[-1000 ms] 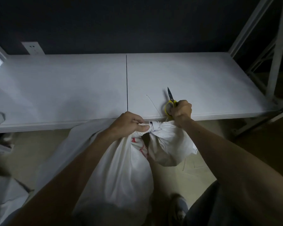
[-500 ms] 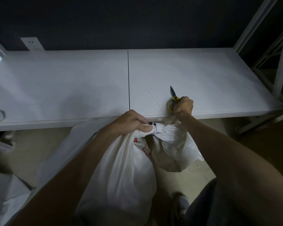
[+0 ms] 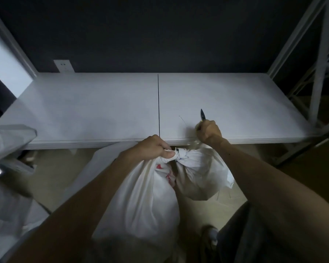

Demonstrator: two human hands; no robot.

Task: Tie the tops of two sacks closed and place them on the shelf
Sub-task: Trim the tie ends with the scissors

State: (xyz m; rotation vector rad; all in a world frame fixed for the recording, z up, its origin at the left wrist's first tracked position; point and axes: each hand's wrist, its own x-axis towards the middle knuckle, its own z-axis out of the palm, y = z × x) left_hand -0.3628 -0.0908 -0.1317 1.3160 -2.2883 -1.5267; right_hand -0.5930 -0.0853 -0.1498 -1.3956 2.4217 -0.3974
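A white sack [image 3: 141,202] with red print stands on the floor between my arms, just in front of the white shelf [image 3: 95,107]. Its neck [image 3: 180,155] is gathered and bound into a tight bunch, with the loose top flopping to the right. My left hand [image 3: 156,148] grips the sack right at the neck. My right hand [image 3: 209,130] sits over the shelf's front edge and holds small yellow-handled scissors [image 3: 203,115], blades pointing away from me. A thin string [image 3: 182,120] lies on the shelf beside them.
A second white sack [image 3: 8,215] lies at the lower left on the floor. White rack posts [image 3: 319,59] rise at the right, and a wall socket [image 3: 63,65] sits behind the shelf. My shoe [image 3: 209,236] is on the floor below the sack.
My right hand has moved with the scissors from the sack's neck up onto the shelf's front edge. My left hand keeps its grip on the neck. The view has tilted up.
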